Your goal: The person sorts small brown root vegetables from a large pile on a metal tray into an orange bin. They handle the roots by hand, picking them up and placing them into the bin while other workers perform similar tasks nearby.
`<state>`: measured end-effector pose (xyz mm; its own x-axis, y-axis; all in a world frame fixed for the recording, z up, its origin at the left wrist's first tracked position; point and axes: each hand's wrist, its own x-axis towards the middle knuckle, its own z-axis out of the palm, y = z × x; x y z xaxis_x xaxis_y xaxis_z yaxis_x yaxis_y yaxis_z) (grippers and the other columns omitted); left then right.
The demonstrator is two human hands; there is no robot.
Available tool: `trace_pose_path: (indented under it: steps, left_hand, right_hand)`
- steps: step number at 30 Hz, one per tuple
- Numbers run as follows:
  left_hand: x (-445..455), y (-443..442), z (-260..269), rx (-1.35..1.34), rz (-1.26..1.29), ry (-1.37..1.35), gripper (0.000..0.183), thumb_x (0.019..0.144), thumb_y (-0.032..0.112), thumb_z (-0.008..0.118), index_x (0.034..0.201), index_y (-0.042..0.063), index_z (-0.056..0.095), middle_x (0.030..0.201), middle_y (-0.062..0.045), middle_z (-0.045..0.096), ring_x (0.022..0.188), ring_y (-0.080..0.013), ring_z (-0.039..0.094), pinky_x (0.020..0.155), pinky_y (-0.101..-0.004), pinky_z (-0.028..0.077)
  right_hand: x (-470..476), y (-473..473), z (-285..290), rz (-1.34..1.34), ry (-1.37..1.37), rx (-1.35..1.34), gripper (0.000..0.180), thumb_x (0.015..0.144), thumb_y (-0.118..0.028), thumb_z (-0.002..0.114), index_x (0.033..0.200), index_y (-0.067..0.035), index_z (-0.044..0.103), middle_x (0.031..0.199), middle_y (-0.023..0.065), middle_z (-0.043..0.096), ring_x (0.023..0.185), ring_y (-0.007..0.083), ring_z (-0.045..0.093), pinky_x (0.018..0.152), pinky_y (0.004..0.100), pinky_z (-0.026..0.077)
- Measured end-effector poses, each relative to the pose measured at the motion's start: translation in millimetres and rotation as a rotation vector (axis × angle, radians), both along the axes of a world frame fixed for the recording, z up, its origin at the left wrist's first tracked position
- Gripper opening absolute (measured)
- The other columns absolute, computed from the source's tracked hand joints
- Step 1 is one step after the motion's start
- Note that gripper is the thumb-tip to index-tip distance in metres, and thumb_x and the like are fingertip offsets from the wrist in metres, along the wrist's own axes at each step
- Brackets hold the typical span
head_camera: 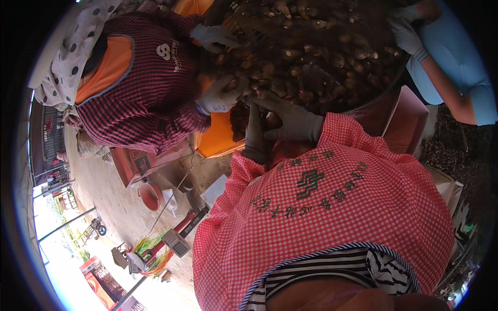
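Note:
My left hand (255,130), in a grey glove, points away from me at the near edge of a heap of brown, bulb-like produce (342,58). My right hand (290,118), gloved alike, bends across towards it, and the fingertips of both hands come together. A small, dark, thin thing shows at the fingertips, too dim to name. Between my right thumb and fingers a rounded brown piece with a pale spot (271,115) is visible; whether it is gripped or lies behind cannot be told. A co-worker's gloved hand (221,95) is just left of my fingertips.
Co-workers stand at the left, in a dark red checked apron (155,85), and at the right, in light blue (451,50). An orange bag (218,134), red boxes (406,120), a red bucket (149,196) and a scale with a display (177,243) are around the heap and floor.

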<state>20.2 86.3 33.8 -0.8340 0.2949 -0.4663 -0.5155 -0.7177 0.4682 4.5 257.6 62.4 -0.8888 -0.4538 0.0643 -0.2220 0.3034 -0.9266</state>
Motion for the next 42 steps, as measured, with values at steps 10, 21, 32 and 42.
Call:
trace_pose_path:
  steps: [10, 21, 32, 42]
  left_hand:
    - [-25.9, 64.9, -13.8, -0.641, -0.676, 0.581, 0.047, 0.108, 0.030, 0.067, 0.146, 0.003, 0.063, 0.148, -0.014, 0.065, 0.137, -0.0307, 0.062, 0.111, -0.0412, 0.053]
    - [-50.3, 51.9, -69.6, -1.755, -0.446, 1.328, 0.039, 0.098, 0.027, 0.070, 0.131, 0.008, 0.071, 0.147, -0.020, 0.064, 0.144, -0.0421, 0.054, 0.114, -0.0523, 0.050]
    - [-23.0, 57.2, -26.3, -1.246, -0.227, 0.630, 0.026, 0.098, 0.011, 0.069, 0.123, 0.005, 0.074, 0.131, -0.017, 0.072, 0.126, -0.0363, 0.067, 0.106, -0.0380, 0.055]
    - [-32.5, 87.3, -25.0, -1.044, -0.327, 0.346, 0.031, 0.113, 0.030, 0.055, 0.121, 0.002, 0.066, 0.114, -0.014, 0.071, 0.099, -0.0244, 0.069, 0.084, -0.0363, 0.058]
  right_hand:
    - [68.8, 176.3, 5.6, -0.803, 0.028, 0.487, 0.053, 0.081, -0.027, 0.085, 0.130, -0.010, 0.072, 0.132, 0.0188, 0.071, 0.123, 0.0400, 0.069, 0.108, 0.0464, 0.056]
    - [17.6, 209.0, -31.4, -0.474, 0.216, 0.707, 0.030, 0.096, -0.012, 0.065, 0.125, -0.008, 0.074, 0.115, 0.0188, 0.073, 0.108, 0.0425, 0.072, 0.098, 0.0503, 0.058]
    - [-22.9, 186.5, -37.2, -0.360, -0.193, 0.661, 0.047, 0.089, -0.027, 0.077, 0.132, -0.008, 0.070, 0.124, 0.0205, 0.073, 0.113, 0.0412, 0.073, 0.097, 0.0512, 0.058]
    - [-3.0, 92.2, -31.9, -0.051, 0.092, 0.319, 0.044, 0.094, -0.044, 0.074, 0.112, -0.005, 0.069, 0.113, 0.0223, 0.073, 0.106, 0.0448, 0.072, 0.092, 0.0530, 0.057]
